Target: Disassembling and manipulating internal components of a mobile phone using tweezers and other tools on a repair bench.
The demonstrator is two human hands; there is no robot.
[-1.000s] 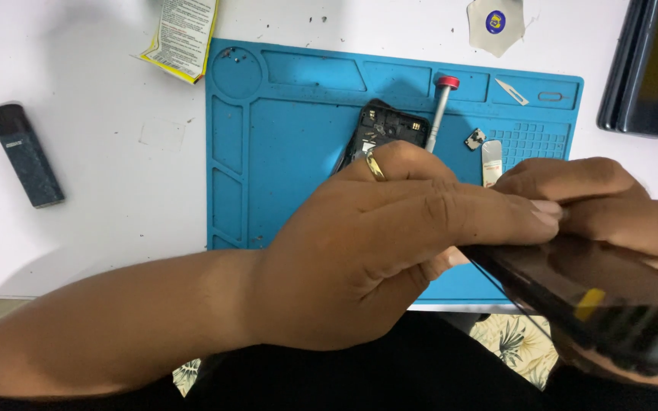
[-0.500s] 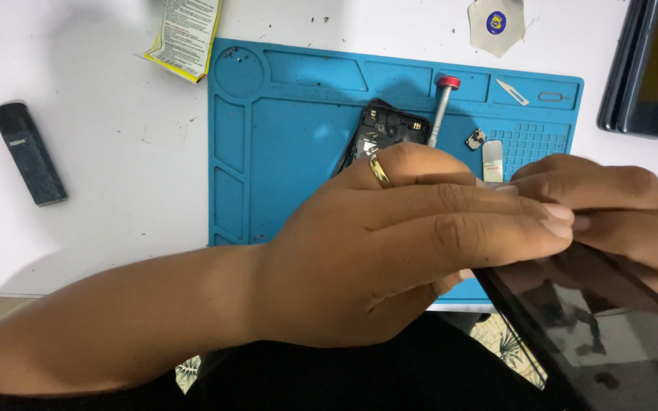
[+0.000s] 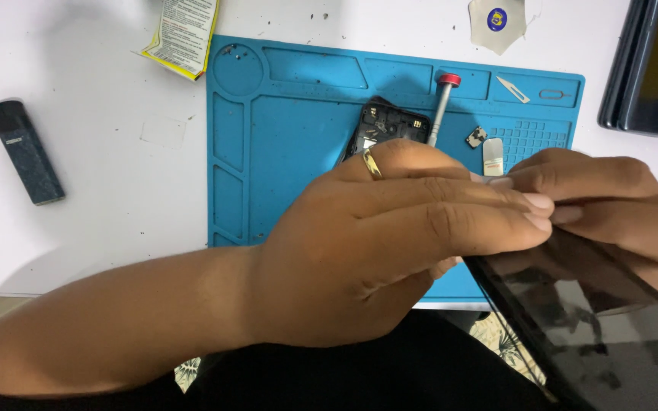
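My left hand, with a gold ring on one finger, reaches across a blue work mat and pinches the top edge of a glossy black screen panel. My right hand grips the same edge from the right. The panel slants down toward the lower right corner, lifted off the mat. Behind my left hand lies an opened black phone body, partly hidden. A screwdriver with a red cap rests beside it on the mat.
A dark rectangular device lies at left on the white table. A yellow-edged leaflet is at top, a white sticker with a blue dot and stacked dark devices at top right. Small metal parts sit on the mat.
The black panel has tilted and slid lower right, now showing its glossy face. Both hands shifted slightly up and left along its edge.
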